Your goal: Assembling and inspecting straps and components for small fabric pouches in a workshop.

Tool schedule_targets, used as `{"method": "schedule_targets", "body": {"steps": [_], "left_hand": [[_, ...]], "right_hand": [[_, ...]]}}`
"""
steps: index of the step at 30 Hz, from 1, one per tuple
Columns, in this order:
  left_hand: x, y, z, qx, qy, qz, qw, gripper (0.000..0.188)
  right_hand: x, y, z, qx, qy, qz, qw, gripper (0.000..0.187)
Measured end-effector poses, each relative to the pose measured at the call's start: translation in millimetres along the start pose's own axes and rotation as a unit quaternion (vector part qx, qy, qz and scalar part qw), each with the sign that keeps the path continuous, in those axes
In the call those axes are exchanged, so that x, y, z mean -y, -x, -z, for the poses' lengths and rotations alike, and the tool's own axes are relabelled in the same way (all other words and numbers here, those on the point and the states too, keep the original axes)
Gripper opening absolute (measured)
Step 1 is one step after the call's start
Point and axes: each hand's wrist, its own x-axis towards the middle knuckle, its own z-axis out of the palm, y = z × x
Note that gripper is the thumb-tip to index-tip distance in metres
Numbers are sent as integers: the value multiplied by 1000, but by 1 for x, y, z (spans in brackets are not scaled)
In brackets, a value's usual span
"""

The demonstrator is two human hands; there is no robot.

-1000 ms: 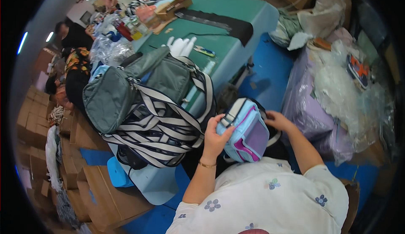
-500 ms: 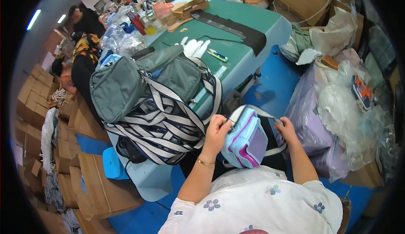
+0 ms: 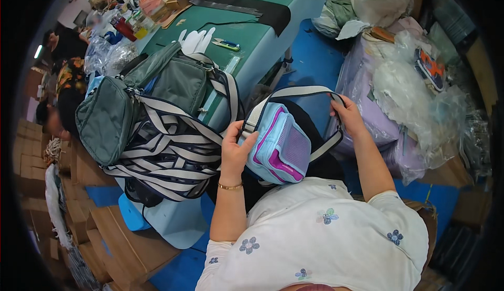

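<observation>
A small light-blue bag [image 3: 269, 157] with purple trim and a mesh pocket rests in front of my body, tilted. My left hand [image 3: 236, 145] is closed on the strap's end at the bag's upper left side. The grey-and-navy webbing strap [image 3: 296, 91] arches over the bag to my right hand [image 3: 346, 115], whose fingers pinch it; from there it loops back down behind the bag. Left of my left hand lies a heap of similar striped straps [image 3: 168, 152], attached to grey-green bags [image 3: 105, 120] at the table's corner.
On the green-topped table [image 3: 252, 18] lie a white glove [image 3: 197, 41], thread snips [image 3: 227, 44] and a black fabric strip [image 3: 273, 15]. Plastic-wrapped lilac bundles [image 3: 362, 89] stand at the right. Cardboard boxes [image 3: 123, 241] fill the lower left. Several people are at the far left.
My right hand has lifted and drawn the strap out into a wider arch. The view has shifted, so the table and bags appear further left.
</observation>
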Motion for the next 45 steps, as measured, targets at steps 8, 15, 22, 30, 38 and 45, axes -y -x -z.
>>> {"method": "schedule_targets", "body": {"steps": [8,15,22,30,38,45], "left_hand": [[-10,15,-1,-19,6,-67,998,35],[-31,22,1,-12,-67,-183,981,30],[-47,27,3,-42,-13,-150,988,30],[-46,31,7,-57,158,-88,982,31],[-48,36,57,75,69,-182,978,41],[-60,37,88,-2,221,-237,946,49]], "right_hand": [[-40,12,14,185,360,49,913,34],[-68,30,17,277,491,94,821,16],[-37,34,18,228,84,-184,952,13],[-25,37,28,311,257,-184,896,21],[10,26,33,160,20,-61,985,25],[76,43,23,410,-119,28,904,43]]}}
